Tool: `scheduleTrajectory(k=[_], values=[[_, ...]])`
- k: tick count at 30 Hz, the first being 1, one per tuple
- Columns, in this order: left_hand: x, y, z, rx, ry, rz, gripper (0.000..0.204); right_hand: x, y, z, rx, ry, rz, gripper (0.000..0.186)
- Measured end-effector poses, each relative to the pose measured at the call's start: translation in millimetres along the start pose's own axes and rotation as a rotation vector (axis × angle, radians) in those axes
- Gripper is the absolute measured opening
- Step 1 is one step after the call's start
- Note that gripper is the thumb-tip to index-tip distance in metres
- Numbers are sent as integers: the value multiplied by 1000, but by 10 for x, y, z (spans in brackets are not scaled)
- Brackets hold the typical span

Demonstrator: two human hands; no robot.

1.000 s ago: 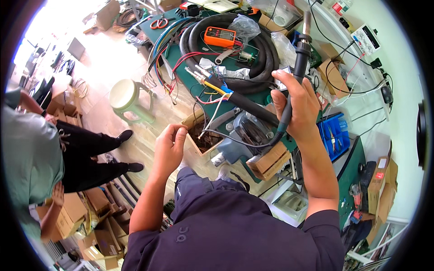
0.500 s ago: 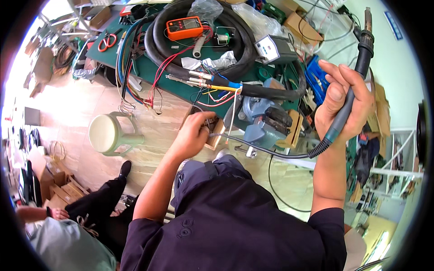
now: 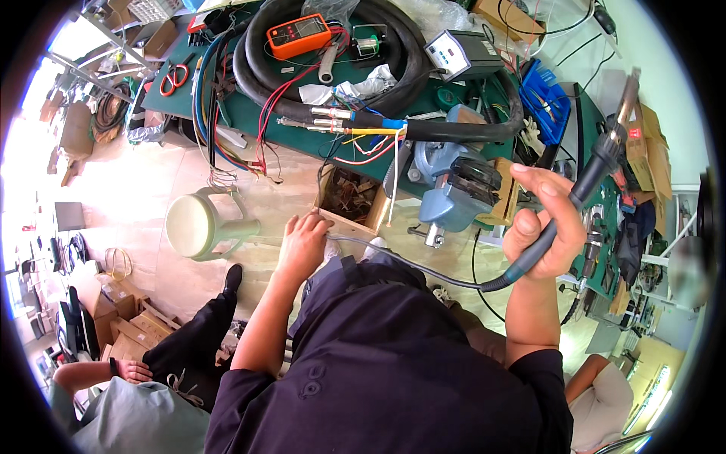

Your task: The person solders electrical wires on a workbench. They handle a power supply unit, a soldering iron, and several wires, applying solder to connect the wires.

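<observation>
My right hand (image 3: 558, 219) is raised on the right, its fingers wrapped around the dark handle of a soldering iron (image 3: 538, 246). The iron's metal tip points up and away from me. From the handle's lower end a grey cord (image 3: 408, 261) runs left to my left hand (image 3: 304, 242), whose fingers are closed on it. That hand is just left of a wooden box (image 3: 358, 221) with coppery scraps inside. Past the cord stands a blue-grey bench vise (image 3: 457, 200). Above the vise lies a thick black cable (image 3: 461, 132) with stripped, coloured cores and metal sleeves at its end.
The green-topped bench (image 3: 291, 140) carries an orange multimeter (image 3: 299, 36), a grey soldering station (image 3: 463, 54), a blue tray (image 3: 544, 102) and red-handled scissors (image 3: 175, 79). A pale stool (image 3: 189, 227) stands at left. People sit at lower left (image 3: 140, 416) and lower right (image 3: 605, 401).
My right hand with the soldering iron has come lower and a little left. My left hand has drawn back from over the wooden box, leaving its scraps in sight. The whole view has shifted slightly.
</observation>
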State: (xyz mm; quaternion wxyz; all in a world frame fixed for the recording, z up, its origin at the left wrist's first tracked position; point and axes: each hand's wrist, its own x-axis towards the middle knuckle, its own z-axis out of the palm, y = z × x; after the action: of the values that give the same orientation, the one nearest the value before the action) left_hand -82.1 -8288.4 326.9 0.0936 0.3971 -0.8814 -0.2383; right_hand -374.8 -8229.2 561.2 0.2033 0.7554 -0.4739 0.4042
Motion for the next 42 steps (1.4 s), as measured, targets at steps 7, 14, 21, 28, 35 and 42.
scheduleTrajectory(k=[7, 14, 21, 28, 35, 42], values=[[-43, -316, -99, 91, 187, -67, 25, -191, -19, 172, 130, -31, 269, 23], [432, -1129, -395, 48, 123, 155, 24, 152, -526, 718, 392, 134, 701, 28], [925, -2004, -915, -57, -167, 505, 18, 827, -1048, 1493, -3, 379, 1100, 74], [1071, -2290, -1091, -123, -360, 652, 19, 994, -1339, 1770, -275, 664, 1257, 32], [1212, -2248, -1163, -178, -428, 759, 23, 1103, -1399, 1648, -267, 951, 1291, 35], [1362, -2292, -1047, -80, -359, 868, 24, 1198, -1540, 1385, -44, 1054, 1267, 43]])
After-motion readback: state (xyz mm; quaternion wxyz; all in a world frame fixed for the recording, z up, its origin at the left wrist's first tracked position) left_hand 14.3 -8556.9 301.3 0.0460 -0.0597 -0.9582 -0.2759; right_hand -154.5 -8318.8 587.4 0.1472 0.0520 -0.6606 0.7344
